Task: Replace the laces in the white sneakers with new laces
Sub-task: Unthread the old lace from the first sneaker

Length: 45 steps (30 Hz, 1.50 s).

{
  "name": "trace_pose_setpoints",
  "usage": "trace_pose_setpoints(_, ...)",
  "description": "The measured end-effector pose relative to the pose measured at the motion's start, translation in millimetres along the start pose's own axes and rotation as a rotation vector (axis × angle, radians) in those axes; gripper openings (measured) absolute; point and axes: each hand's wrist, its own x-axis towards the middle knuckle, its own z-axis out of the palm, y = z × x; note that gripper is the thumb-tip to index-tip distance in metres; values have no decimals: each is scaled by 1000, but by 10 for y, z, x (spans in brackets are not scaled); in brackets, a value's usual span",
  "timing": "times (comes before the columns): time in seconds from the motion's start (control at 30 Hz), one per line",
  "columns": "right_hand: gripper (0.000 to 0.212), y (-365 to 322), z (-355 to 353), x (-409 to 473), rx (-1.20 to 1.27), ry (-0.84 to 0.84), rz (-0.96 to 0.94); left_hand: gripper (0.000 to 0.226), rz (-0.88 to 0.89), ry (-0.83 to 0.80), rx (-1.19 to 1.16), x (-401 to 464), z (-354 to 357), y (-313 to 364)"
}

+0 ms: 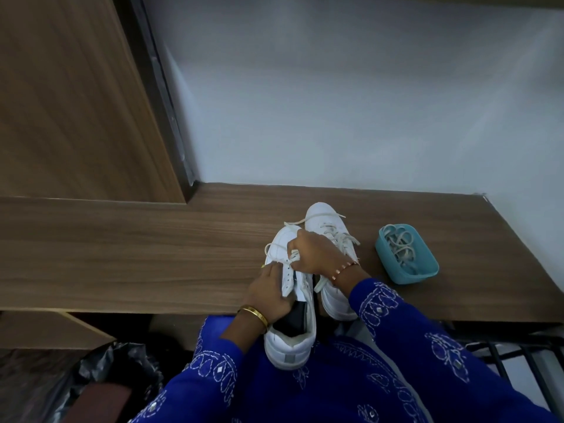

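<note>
From the head view, two white sneakers sit side by side on the wooden desk (152,254). The near sneaker (293,340) overhangs the desk's front edge, heel toward the person. The left hand (268,294) grips its left eyelet flap, fingers curled over the edge. The right hand (314,254), fingers curled tight, pinches the lace (294,256) over that sneaker's tongue. The far sneaker (326,221) lies just right of the near one, its own laces loose. Further right of the sneakers, well apart, a teal tub (427,267) holds a tangle of new laces (401,245).
</note>
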Motion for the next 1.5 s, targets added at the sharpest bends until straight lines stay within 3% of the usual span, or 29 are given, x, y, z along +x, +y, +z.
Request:
trace_pose_setpoints(0.17, 21, -90, 93, 62, -259, 71, -17, 82, -2, 11, 15, -22, -9, 9)
trace_pose_setpoints(0.3, 15, -115, 157, 117, -294, 72, -16, 75, 35, 46, 46, -30, -21, 35)
trace_pose_setpoints(0.53, 6, 37, -26, 89, 420, 174, 102, 85, -7, -20, 80, 0, 15, -22)
trace_pose_setpoints(0.67, 9, -76, -248, 180, 759, 340, 115, 80, -6, -46, 116, 21, 20, -14)
trace_pose_setpoints(1.03, 18, -217, -358, 193, 1188, 404, 151, 81, -28, -68, 172, 51, 9, -56)
trace_pose_setpoints(1.27, 15, -120, -325, 187, 1718, 402, 251, 81, -30, -101, 206, 67, 24, -23)
trace_pose_setpoints(1.5, 15, -42, -242, 281, 1782, 443, 293, 82, -21, -121, 252, 83, 61, -16)
